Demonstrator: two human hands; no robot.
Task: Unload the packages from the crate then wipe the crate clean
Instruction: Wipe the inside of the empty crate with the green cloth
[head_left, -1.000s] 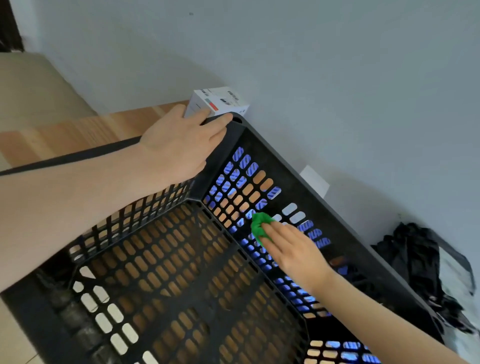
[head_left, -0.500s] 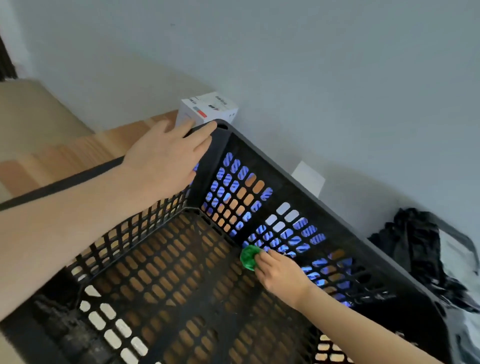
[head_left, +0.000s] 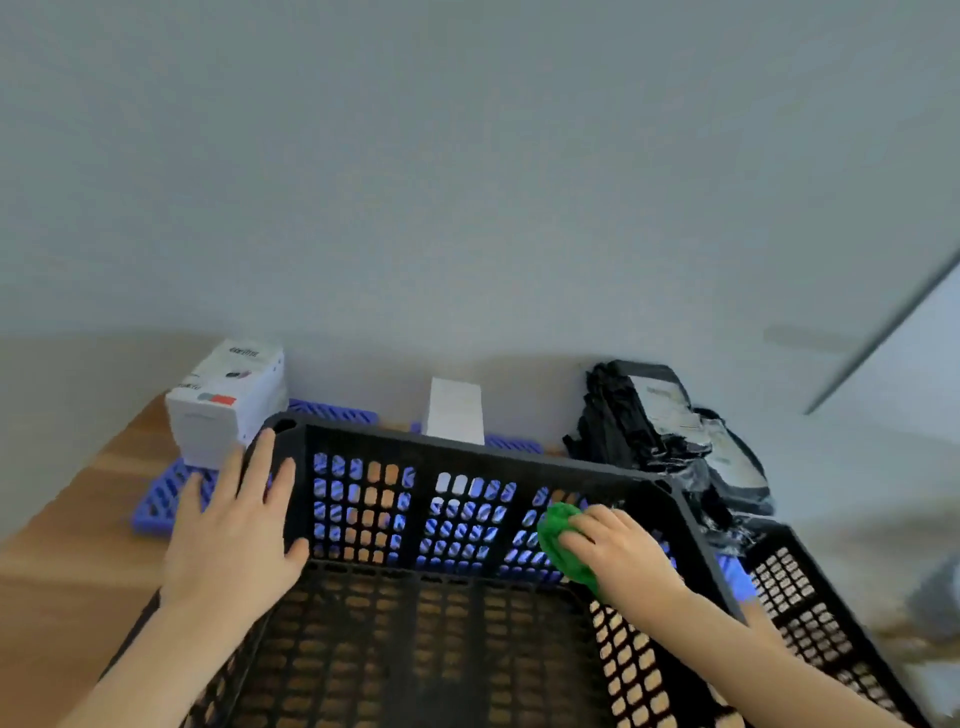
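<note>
Green cloth (head_left: 563, 545) gripped in our right hand (head_left: 628, 556) wipes the crate (head_left: 467, 452) far wall; left hand (head_left: 234, 540), spread, braces corner. Next prob. floor, firm pressure.

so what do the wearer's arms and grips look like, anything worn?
Both bare. The left grip and right grip are ungloved human hands with no rings visible. The left forearm and right forearm are uncovered to the frame edge: no sleeves, watch, bands, cables or markings in view.
</note>
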